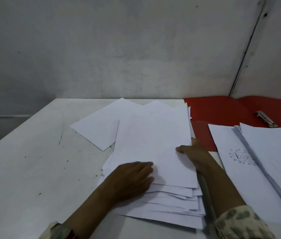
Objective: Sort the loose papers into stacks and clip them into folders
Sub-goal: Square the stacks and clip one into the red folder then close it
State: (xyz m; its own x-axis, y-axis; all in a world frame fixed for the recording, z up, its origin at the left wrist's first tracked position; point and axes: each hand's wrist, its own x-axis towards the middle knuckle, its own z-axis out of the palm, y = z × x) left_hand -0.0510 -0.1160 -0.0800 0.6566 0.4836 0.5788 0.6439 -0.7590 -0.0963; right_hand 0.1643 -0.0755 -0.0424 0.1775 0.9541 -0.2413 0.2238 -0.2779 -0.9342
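On scuffed white table (33, 169) below grey wall (102, 49): left hand (133, 180) flat, right hand (194, 152) pinching loose papers (153, 138).

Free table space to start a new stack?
Bare table left of the loose paper pile, to the left and near edges. Crowded right: both hands on the pile, red folder, sorted stacks.

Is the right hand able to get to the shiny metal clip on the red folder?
Probably yes. The right hand grips the edge of the paper pile, and the clip lies uncovered on the open red folder beyond it. Only bare folder lies between; the hand would have to let go first.
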